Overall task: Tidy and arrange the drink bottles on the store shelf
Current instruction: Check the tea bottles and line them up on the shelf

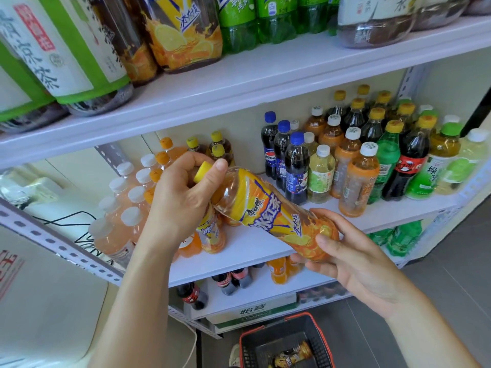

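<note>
pink drinks [117,229]: white-capped bottles standing in rows, left of the iced tea bottle [265,216].
left hand [183,197]: fingers curled round the iced tea bottle's neck, beside its yellow cap.
iced tea bottle: yellow and orange label, held tilted in the air in front of the middle shelf [252,245], cap up-left, base down-right.
cola bottles [289,166]: blue caps, upright, just behind the iced tea bottle.
right hand [353,258]: fingers and thumb wrapped round the iced tea bottle's base.
basket [320,338]: red-rimmed, on the floor well below the iced tea bottle.
</note>
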A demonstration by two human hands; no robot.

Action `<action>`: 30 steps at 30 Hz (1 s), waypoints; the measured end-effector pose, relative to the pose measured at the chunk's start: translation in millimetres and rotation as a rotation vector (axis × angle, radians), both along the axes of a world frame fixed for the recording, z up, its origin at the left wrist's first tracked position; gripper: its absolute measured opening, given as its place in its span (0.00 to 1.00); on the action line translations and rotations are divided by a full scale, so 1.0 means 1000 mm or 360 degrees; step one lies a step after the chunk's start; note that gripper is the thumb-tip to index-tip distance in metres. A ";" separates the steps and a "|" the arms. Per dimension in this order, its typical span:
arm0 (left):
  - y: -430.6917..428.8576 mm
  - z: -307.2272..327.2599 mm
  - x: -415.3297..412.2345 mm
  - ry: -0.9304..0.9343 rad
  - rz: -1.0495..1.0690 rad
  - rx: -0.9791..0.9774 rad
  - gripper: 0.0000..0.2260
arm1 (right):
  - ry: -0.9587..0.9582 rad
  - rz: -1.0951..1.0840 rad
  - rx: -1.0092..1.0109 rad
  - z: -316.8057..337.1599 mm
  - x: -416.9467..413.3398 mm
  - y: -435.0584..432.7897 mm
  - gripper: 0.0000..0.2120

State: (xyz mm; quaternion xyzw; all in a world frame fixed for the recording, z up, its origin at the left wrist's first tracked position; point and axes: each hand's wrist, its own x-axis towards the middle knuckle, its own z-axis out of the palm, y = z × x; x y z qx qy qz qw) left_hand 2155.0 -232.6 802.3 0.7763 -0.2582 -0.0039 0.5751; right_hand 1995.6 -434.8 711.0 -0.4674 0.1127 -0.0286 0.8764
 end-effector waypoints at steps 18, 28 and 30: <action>-0.034 -0.006 -0.032 -0.0752 -0.0176 0.0735 0.19 | -0.0131 0.0033 -0.1263 0.016 0.035 0.033 0.35; -0.011 -0.024 0.002 -0.0128 0.0055 0.0257 0.13 | -0.0201 -0.0060 -0.1508 0.020 0.085 0.045 0.30; 0.008 -0.034 0.020 -0.0192 0.0311 0.0256 0.08 | -0.0124 -0.0042 -0.1401 0.013 0.094 0.039 0.30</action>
